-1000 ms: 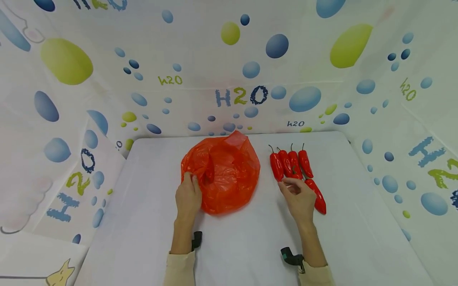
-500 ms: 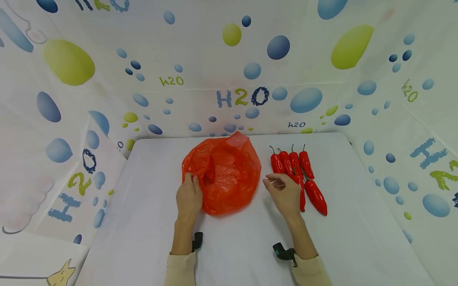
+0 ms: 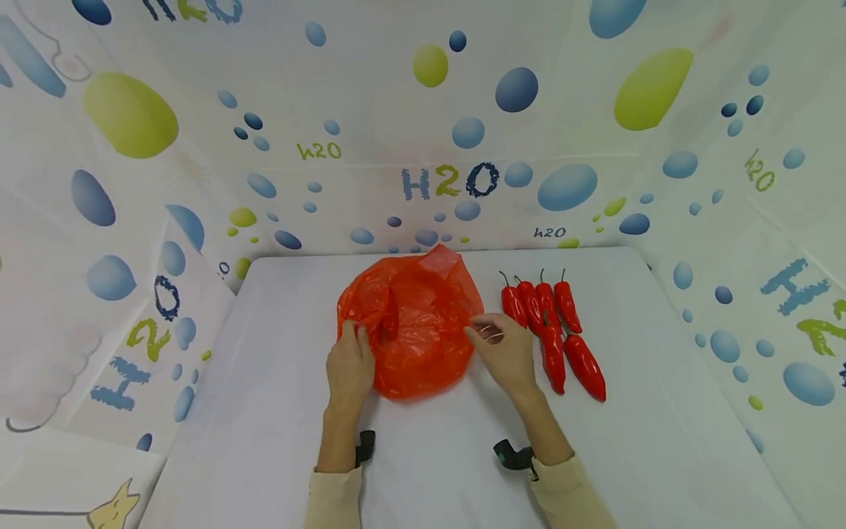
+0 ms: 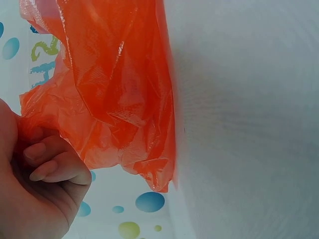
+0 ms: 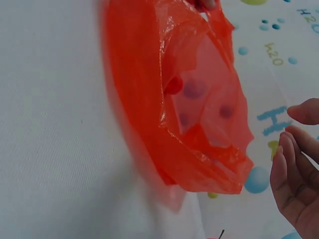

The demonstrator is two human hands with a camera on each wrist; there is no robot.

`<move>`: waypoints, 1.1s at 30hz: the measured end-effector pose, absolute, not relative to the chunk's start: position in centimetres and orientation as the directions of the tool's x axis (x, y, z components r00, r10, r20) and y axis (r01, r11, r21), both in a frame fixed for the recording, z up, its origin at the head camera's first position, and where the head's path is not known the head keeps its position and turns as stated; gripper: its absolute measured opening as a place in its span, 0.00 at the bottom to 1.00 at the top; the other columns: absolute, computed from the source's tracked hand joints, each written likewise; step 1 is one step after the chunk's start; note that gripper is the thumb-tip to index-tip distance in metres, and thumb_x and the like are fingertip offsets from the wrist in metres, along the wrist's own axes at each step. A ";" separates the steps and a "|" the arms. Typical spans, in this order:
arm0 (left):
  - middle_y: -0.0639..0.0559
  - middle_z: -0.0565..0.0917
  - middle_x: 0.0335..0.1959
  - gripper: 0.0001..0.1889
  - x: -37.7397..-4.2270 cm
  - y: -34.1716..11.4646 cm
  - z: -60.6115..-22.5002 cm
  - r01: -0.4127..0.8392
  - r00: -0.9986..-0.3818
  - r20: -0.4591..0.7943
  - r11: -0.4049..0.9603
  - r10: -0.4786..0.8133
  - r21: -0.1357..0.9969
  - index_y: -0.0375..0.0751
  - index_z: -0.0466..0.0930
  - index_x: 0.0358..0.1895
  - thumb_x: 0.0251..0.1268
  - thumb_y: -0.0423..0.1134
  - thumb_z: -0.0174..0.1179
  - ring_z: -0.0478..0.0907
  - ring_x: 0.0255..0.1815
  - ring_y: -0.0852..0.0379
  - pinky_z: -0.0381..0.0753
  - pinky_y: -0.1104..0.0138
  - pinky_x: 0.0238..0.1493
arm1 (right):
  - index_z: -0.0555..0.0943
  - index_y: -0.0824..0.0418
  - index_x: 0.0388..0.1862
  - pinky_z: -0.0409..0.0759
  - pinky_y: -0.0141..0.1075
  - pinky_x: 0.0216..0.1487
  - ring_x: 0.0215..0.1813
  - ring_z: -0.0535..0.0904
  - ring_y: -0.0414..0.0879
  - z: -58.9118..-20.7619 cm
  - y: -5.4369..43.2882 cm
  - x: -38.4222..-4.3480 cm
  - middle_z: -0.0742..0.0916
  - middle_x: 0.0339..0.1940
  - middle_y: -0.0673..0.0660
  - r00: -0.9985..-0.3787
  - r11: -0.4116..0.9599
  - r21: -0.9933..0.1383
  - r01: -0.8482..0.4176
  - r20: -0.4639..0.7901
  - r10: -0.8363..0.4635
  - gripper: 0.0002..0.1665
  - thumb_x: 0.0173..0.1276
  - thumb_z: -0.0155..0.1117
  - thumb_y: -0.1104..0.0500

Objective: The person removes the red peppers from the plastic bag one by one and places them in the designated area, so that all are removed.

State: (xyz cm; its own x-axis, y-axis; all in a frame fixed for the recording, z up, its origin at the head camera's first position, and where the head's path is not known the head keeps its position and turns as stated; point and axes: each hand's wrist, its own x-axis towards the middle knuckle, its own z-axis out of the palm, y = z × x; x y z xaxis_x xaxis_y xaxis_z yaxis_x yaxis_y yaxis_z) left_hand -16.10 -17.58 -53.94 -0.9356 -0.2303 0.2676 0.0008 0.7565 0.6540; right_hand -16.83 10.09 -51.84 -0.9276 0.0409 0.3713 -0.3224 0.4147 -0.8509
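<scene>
A crumpled orange plastic bag point(image 3: 416, 330) lies on the white table point(image 3: 661, 411) at the middle back. My left hand point(image 3: 350, 353) grips its left edge; the left wrist view shows the curled fingers point(image 4: 50, 167) bunching the plastic of the bag point(image 4: 114, 89). My right hand point(image 3: 492, 342) hovers at the bag's right edge with relaxed fingers and holds nothing. In the right wrist view its fingertips point(image 5: 294, 149) stand just clear of the bag point(image 5: 189, 99). Several red chili peppers point(image 3: 551, 330) lie in a row right of that hand.
A curtain point(image 3: 423, 132) printed with blue and green bubbles and "H2O" walls the table at the back and on both sides. Black wrist mounts point(image 3: 365, 444) point(image 3: 512, 455) sit above the beige sleeves. Bare tabletop shows at the front and far left.
My right hand has moved left, away from the peppers, to the bag's right edge. The left hand and the bag have stayed put.
</scene>
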 end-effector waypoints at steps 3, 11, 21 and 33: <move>0.44 0.76 0.25 0.12 -16.1 -17.6 -54.0 0.007 -0.932 0.279 0.759 -0.230 0.651 0.35 0.71 0.50 0.86 0.42 0.47 0.75 0.25 0.45 0.82 0.54 0.32 | 0.90 0.55 0.48 0.86 0.38 0.43 0.40 0.84 0.46 -51.7 9.5 -17.1 0.91 0.42 0.51 -0.932 0.422 -0.846 -0.325 0.362 0.006 0.13 0.68 0.77 0.53; 0.44 0.75 0.23 0.10 -16.1 -17.5 -53.9 0.016 -0.923 0.302 0.763 -0.237 0.646 0.35 0.71 0.49 0.85 0.41 0.48 0.74 0.24 0.46 0.80 0.55 0.31 | 0.89 0.55 0.50 0.85 0.37 0.44 0.41 0.83 0.44 -51.1 7.8 -17.7 0.90 0.43 0.48 -0.951 0.458 -0.840 -0.291 0.305 -0.045 0.14 0.68 0.77 0.54; 0.45 0.75 0.24 0.12 -16.0 -17.5 -53.5 0.003 -0.931 0.280 0.762 -0.234 0.648 0.35 0.71 0.50 0.86 0.42 0.47 0.74 0.24 0.48 0.81 0.57 0.32 | 0.89 0.56 0.50 0.86 0.37 0.42 0.38 0.83 0.43 -51.5 5.5 -18.6 0.89 0.42 0.51 -0.948 0.488 -0.814 -0.316 0.294 -0.123 0.15 0.66 0.78 0.55; 0.46 0.74 0.22 0.10 -16.0 -17.6 -53.9 0.025 -0.926 0.301 0.759 -0.227 0.651 0.35 0.71 0.49 0.85 0.41 0.49 0.73 0.22 0.49 0.81 0.57 0.30 | 0.88 0.56 0.51 0.84 0.34 0.42 0.39 0.81 0.40 -52.3 2.8 -19.1 0.88 0.42 0.46 -0.938 0.532 -0.773 -0.347 0.270 -0.218 0.17 0.66 0.78 0.53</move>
